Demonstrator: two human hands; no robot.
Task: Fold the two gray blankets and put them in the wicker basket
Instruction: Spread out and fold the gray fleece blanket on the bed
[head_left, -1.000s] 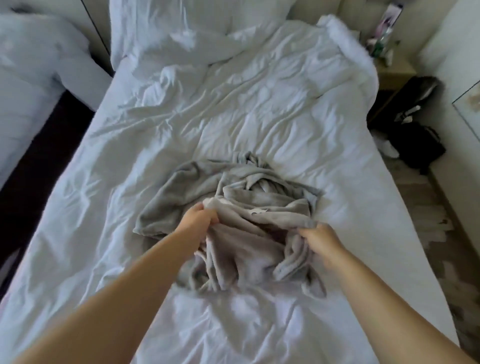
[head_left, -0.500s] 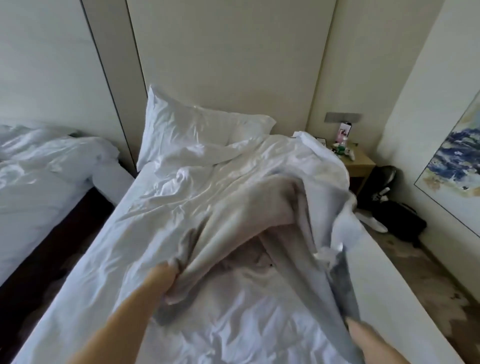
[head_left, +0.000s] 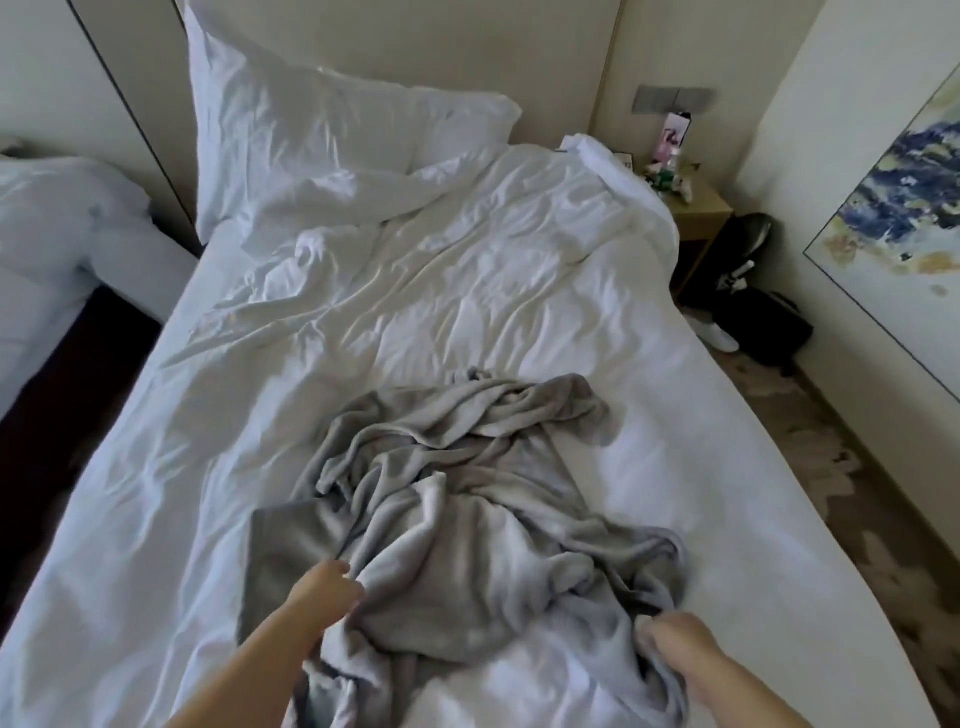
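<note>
A gray blanket (head_left: 457, 499) lies rumpled and partly spread on the white bed (head_left: 156, 519), reaching from the bed's middle down to the near edge. My left hand (head_left: 324, 590) grips a fold of it at its left side. At the blanket's near right corner, my right hand (head_left: 675, 647) holds the cloth with curled fingers. I cannot tell a second blanket apart in the heap. No wicker basket is in view.
A white pillow (head_left: 322, 135) leans on the headboard. A second bed (head_left: 57, 249) stands to the left across a dark gap. Right of the bed are a nightstand (head_left: 698, 208) with small items, a black bag (head_left: 763, 327) on the floor and a framed painting (head_left: 904, 192).
The blanket was bunched up, then flung up into the air, and has now come down more spread out on the bed. Both hands kept hold of it.
</note>
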